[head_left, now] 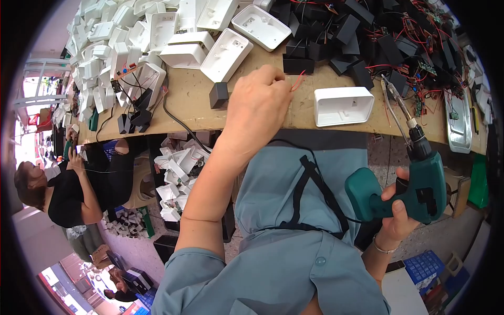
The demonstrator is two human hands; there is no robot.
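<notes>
My left hand (pixel 257 105) is over the bench, its fingers curled and partly hidden under it. A thin red wire (pixel 298 81) sticks out beside its fingertips; what else they hold is hidden. A black box (pixel 298 64) lies just beyond them, and a small black block (pixel 219 95) stands left of the wrist. My right hand (pixel 397 212) grips a green soldering gun (pixel 426 186), fingers round its handle by the trigger. Its metal tip, with a thin feed tube alongside, points away over the bench. Between my hands, an open white plastic case (pixel 344 107) sits near the front edge.
White plastic cases (pixel 157 31) are heaped at the back left. Black boxes with red wires (pixel 346 31) pile up at the back right, beside a metal tray (pixel 459 123). A wired board (pixel 126 73) lies on the left. Another person (pixel 79 184) sits at far left.
</notes>
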